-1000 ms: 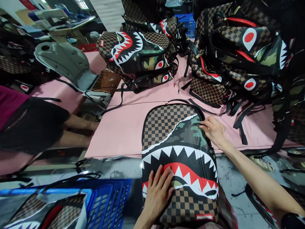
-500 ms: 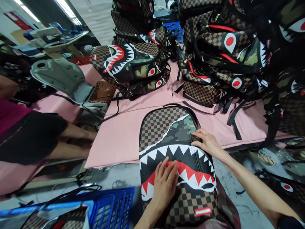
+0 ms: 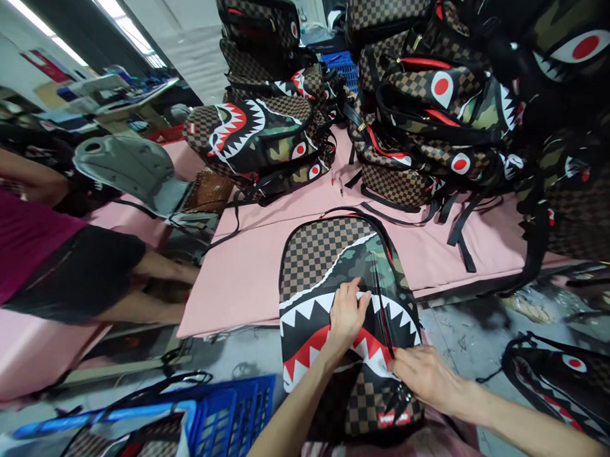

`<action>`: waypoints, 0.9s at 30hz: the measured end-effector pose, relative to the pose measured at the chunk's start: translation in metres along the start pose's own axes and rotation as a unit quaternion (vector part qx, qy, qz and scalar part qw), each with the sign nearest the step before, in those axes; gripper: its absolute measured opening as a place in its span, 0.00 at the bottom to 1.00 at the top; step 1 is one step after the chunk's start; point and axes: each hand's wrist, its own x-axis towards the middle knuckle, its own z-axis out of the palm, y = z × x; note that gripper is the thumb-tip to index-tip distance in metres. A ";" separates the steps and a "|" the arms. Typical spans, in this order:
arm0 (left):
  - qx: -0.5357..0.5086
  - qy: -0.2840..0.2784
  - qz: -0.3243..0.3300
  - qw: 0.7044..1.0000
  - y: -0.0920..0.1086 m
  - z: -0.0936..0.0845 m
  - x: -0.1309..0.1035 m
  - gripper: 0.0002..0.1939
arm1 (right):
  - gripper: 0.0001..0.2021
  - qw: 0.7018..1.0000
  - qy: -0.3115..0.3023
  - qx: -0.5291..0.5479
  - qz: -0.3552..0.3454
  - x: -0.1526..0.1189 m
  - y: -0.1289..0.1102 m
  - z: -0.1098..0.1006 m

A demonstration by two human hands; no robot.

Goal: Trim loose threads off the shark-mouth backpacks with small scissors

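A backpack (image 3: 309, 252) with brown-and-black checks, a camouflage patch and a printed shark mouth lies front up, its top on the pink table and its lower end by my lap. My left hand (image 3: 346, 316) rests on the printed teeth, fingers laid out and holding nothing. A slanting front zipper (image 3: 382, 311) is parted, with red showing along it. At its lower end, my right hand (image 3: 424, 376) is closed in a pinch on the zipper pull, which the fingers mostly cover. Something dark and shiny under that hand is too blurred to make out.
Similar backpacks are stacked on the pink table (image 3: 233, 279), at left (image 3: 282, 148) and right (image 3: 457, 164). A blue crate (image 3: 238, 413) stands at lower left. Another backpack (image 3: 574, 384) lies at right. A person (image 3: 74, 260) is at left by a grey chair (image 3: 127, 169).
My right hand has moved down the front zipper, which now gapes with red visible. My left hand has slid up and slightly right on the backpack. The view has shifted slightly.
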 end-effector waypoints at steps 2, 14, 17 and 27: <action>0.049 -0.005 -0.018 0.999 0.014 0.001 0.002 0.32 | 0.12 0.995 0.020 0.069 0.064 -0.014 -0.011 0.002; 0.054 -0.116 -0.107 0.986 0.026 -0.015 0.018 0.27 | 0.20 0.877 0.131 -0.102 0.450 0.017 0.188 -0.008; 0.024 -0.106 -0.088 0.990 0.028 -0.019 0.019 0.27 | 0.18 0.903 0.135 -0.110 0.394 0.030 0.184 -0.007; -0.197 -0.047 -0.090 0.975 0.008 -0.056 -0.005 0.29 | 0.14 0.989 0.049 -0.118 -0.076 0.051 0.087 -0.008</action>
